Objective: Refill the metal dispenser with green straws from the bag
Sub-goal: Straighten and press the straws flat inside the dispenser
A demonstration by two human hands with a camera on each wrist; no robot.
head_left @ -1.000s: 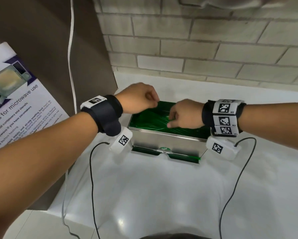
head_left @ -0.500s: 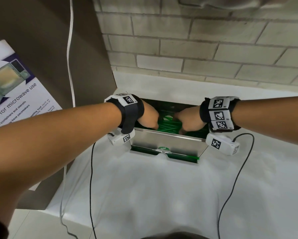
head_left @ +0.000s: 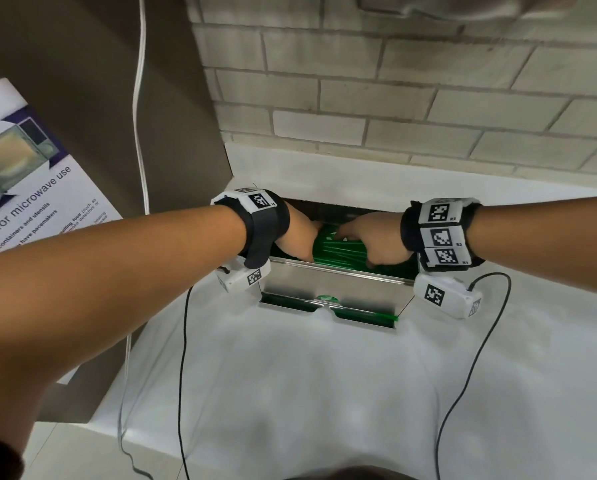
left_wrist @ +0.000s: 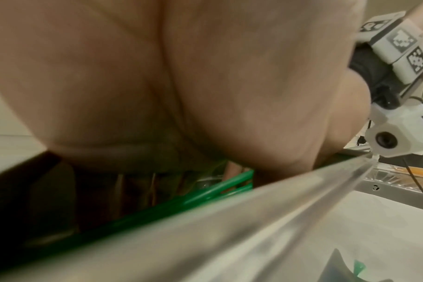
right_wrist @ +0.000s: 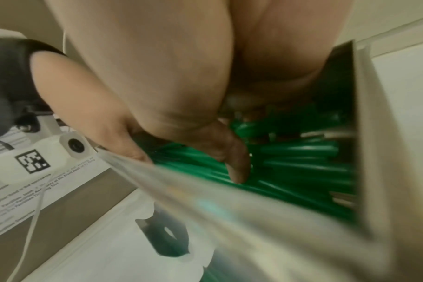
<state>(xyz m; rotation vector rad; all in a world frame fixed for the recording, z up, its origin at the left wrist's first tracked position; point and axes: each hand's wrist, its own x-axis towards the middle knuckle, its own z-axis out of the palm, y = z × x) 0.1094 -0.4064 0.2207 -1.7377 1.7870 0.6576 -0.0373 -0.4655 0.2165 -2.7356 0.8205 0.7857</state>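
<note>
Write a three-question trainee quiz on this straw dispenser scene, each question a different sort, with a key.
1. True or false: both hands reach into the open top of the metal dispenser.
2. Multiple choice: the green straws in the dispenser lie A) upright, B) roughly lengthwise across the box, C) on the white counter.
3. Fill in: the right hand touches the straws with its ____ near the front wall, as the right wrist view shows.

Key: 1 true; 2 B; 3 thumb. The left hand hides its fingers.
</note>
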